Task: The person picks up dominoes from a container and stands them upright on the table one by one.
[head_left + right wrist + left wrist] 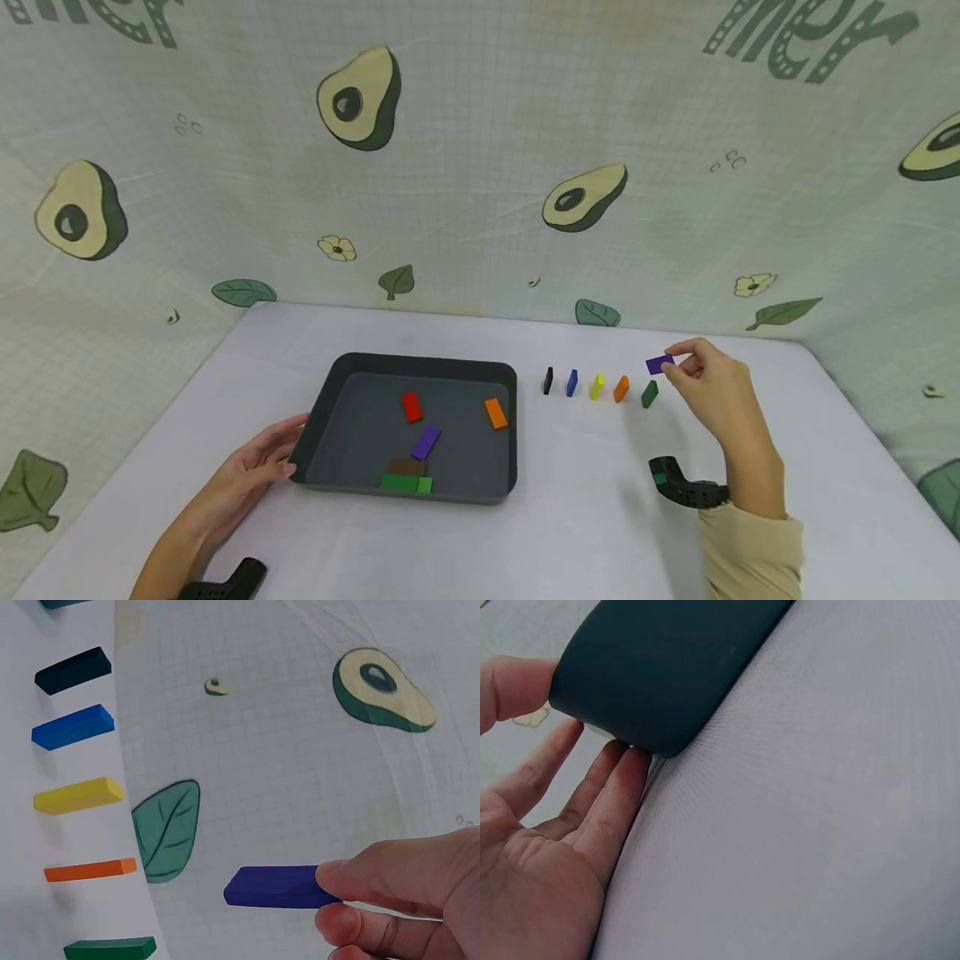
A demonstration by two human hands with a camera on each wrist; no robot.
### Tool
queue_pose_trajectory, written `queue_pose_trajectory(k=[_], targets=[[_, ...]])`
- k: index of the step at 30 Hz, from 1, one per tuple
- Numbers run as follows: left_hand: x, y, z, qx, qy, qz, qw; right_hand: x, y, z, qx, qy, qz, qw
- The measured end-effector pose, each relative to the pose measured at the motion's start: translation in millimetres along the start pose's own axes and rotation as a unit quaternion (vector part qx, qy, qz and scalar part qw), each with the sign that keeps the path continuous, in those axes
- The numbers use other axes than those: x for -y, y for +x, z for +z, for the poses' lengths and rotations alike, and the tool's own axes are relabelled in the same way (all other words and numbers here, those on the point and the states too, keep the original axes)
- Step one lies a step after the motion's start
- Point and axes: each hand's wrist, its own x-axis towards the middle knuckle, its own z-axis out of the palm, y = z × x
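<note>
My right hand [708, 387] pinches a purple domino [274, 886] between thumb and fingers, raised above the table's far right. Just below it stands a green domino [649, 394], the right end of a spaced row. Leftward in that row stand an orange domino [622, 388], a yellow domino [597, 387], a blue domino [572, 383] and a black domino [548, 381], all upright. At the left side of a dark grey tray [315, 467], my left hand [251, 471] touches the outer wall with thumb and fairly straight fingers, as the left wrist view also shows.
Inside the tray lie a red piece [412, 407], an orange piece [496, 413], a purple piece [425, 442], a brown piece [407, 467] and green pieces [399, 482]. An avocado-print cloth [465, 167] hangs behind the white table [555, 533].
</note>
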Motion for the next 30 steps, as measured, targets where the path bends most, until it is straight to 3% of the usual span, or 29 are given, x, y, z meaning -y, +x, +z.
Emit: queue_pose_trajectory(k=[14, 30], targets=[[0.4, -0.4, -0.1, 0.000, 0.001, 0.000, 1.0000, -17.7, 1.7, 0.4, -0.008, 0.001, 0.018, 0.9998], [1.2, 0.1, 0.1, -0.008, 0.004, -0.005, 1.0000, -35.6, 2.6, 3.2, 0.019, -0.011, 0.072, 0.9972]])
